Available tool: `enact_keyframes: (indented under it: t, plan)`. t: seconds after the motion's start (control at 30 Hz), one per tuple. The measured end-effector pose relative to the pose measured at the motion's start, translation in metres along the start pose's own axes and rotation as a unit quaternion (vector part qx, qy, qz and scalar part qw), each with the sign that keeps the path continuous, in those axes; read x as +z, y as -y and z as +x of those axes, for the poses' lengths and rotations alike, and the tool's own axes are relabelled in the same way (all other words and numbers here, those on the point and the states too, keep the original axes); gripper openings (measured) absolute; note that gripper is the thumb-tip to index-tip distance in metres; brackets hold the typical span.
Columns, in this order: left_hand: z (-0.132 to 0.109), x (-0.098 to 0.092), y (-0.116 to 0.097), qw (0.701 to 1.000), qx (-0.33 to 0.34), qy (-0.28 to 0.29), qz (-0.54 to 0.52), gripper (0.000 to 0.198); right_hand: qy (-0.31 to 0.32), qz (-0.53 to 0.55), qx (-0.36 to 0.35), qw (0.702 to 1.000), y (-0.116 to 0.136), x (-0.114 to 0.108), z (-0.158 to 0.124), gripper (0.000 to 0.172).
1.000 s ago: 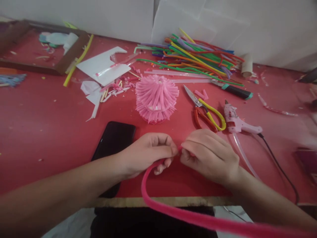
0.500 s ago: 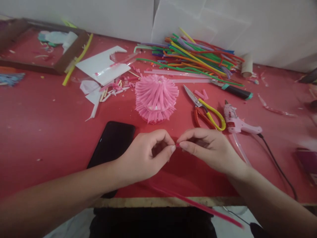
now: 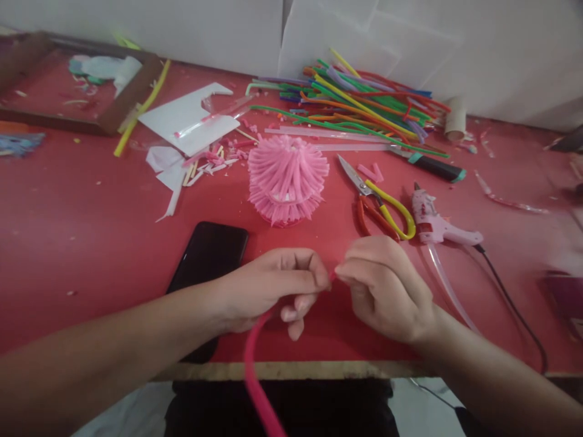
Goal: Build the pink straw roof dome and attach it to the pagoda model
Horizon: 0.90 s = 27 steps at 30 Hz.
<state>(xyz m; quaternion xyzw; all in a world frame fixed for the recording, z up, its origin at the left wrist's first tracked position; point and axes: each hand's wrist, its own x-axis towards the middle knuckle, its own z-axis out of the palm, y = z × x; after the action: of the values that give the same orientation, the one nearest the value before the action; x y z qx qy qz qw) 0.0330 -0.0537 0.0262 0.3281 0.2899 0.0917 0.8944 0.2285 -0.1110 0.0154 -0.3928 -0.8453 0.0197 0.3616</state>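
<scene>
A dark pink pipe cleaner (image 3: 255, 370) runs through my left hand (image 3: 282, 282) and hangs in a curve over the table's front edge. My left thumb and forefinger pinch it close to one end. The fingers of my right hand (image 3: 387, 285) close on the short tip that sticks out between the two hands. Beyond my hands stands a pink tiered piece (image 3: 289, 182) built of short fuzzy strips. A black phone (image 3: 209, 255) lies partly beneath my left forearm.
Scissors (image 3: 376, 203) with red and yellow handles and a pink glue gun (image 3: 437, 224) lie to the right. Farther back are a cutter knife (image 3: 437, 167), a heap of coloured pipe cleaners (image 3: 364, 103) and a cardboard roll (image 3: 455, 120). White paper (image 3: 191, 124) and a brown frame (image 3: 104, 118) lie left.
The pipe cleaner's loose length has swung from lower right to below my left hand. My right hand has turned with its back upward, and the fingertips of both hands have moved slightly apart.
</scene>
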Motion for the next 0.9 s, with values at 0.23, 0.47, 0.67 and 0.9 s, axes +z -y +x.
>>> enact_keyframes:
  t: [0.23, 0.47, 0.67, 0.9]
  plan:
    - [-0.004, -0.003, 0.007, 0.899, 0.199, -0.141, 0.364, 0.01, 0.104, 0.178, 0.23, 0.951, -0.005, -0.004, 0.015, 0.008]
    - [-0.007, -0.003, 0.005, 0.885, 0.216, -0.091, 0.403, 0.01, 0.13, 0.297, 0.298, 0.898, 0.001, -0.006, 0.013, 0.013]
    - [-0.015, 0.001, -0.001, 0.923, 0.202, 0.012, 0.326, 0.012, 0.137, 0.56, 0.365, 0.731, 0.003, -0.007, 0.008, 0.018]
    - [-0.01, -0.001, 0.002, 0.932, 0.196, -0.031, 0.303, 0.014, 0.092, 0.569, 0.401, 0.712, -0.008, 0.007, 0.003, 0.025]
